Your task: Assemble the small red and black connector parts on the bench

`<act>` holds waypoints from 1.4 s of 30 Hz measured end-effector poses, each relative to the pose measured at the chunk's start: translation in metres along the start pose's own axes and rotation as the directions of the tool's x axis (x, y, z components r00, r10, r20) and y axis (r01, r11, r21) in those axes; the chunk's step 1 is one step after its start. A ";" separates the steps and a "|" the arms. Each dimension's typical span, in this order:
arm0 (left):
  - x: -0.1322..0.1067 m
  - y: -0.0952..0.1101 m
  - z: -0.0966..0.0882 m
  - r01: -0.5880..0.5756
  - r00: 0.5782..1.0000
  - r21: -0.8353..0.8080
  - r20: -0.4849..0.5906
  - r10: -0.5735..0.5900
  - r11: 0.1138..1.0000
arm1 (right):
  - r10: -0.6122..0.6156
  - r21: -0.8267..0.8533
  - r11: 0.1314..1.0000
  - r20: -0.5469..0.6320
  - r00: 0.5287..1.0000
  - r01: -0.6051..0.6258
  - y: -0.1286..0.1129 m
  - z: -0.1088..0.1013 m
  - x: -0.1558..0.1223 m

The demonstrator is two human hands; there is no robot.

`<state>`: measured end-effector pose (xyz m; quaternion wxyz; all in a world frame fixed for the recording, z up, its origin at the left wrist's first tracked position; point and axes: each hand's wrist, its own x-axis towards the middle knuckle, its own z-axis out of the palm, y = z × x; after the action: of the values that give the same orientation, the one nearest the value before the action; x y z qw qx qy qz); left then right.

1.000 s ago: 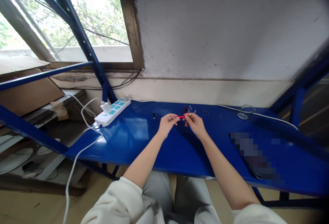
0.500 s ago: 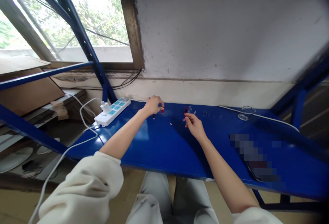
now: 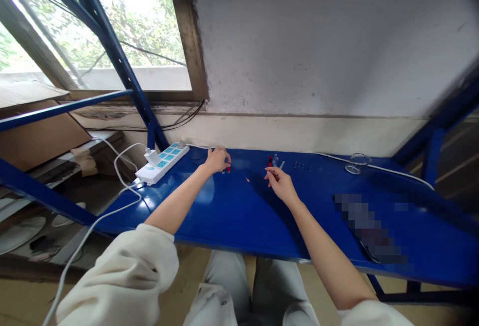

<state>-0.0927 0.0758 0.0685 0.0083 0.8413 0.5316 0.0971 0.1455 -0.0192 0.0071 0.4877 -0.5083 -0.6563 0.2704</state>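
My left hand [image 3: 217,159] reaches far across the blue metal shelf [image 3: 243,211] and pinches a small red piece [image 3: 228,168] against the surface, next to a small dark piece. My right hand [image 3: 279,182] rests mid-shelf with its fingers loosely curled and apart, nothing visible in them. Just beyond its fingertips stand several small red and clear parts [image 3: 274,160]. A tiny tan bit [image 3: 247,179] lies on the shelf between my hands.
A white power strip [image 3: 162,162] with a plugged adapter and white cable lies at the back left. Small dark parts [image 3: 301,165], a clear glass dish [image 3: 356,163] and a thin white wire [image 3: 396,172] sit at the back right. Blue rack struts cross the window on the left.
My hands held a red piece together a second ago. The left hand then carried it away to the far left and lowered it onto the shelf; the right hand stayed mid-shelf.
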 end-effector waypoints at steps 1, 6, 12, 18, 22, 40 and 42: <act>0.000 0.000 0.000 0.001 1.000 -0.001 0.003 -0.001 1.000 | 0.001 -0.001 1.000 -0.001 1.000 -0.001 0.000 0.000 0.000; -0.001 -0.002 -0.002 0.010 1.000 -0.004 0.020 -0.010 1.000 | -0.002 0.000 1.000 0.006 1.000 0.002 -0.001 -0.001 0.000; -0.002 -0.003 -0.003 0.017 0.999 0.010 0.027 -0.018 1.000 | -0.009 0.017 1.000 -0.014 1.000 0.009 0.002 0.001 0.001; -0.002 -0.004 -0.003 0.044 0.999 0.009 0.028 -0.044 0.999 | -0.014 0.008 1.000 -0.052 0.999 0.014 0.002 -0.002 0.002; -0.002 -0.005 -0.003 0.052 0.998 0.008 0.032 -0.052 0.999 | -0.024 -0.048 0.999 -0.159 0.987 0.016 -0.001 -0.007 0.003; -0.021 0.118 0.052 -0.189 0.971 -0.217 -0.185 0.150 0.958 | 0.174 -0.751 0.605 -0.200 0.964 -0.264 0.024 -0.012 0.005; -0.018 0.125 0.066 -0.155 0.980 -0.204 -0.156 0.124 0.967 | 0.217 -0.768 0.578 -0.181 0.959 -0.275 0.025 -0.010 0.007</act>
<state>0.0227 0.0117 0.0159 0.0548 0.8617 0.4567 0.2141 0.1648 -0.0059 -0.0083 0.1949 -0.7646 -0.6143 0.0033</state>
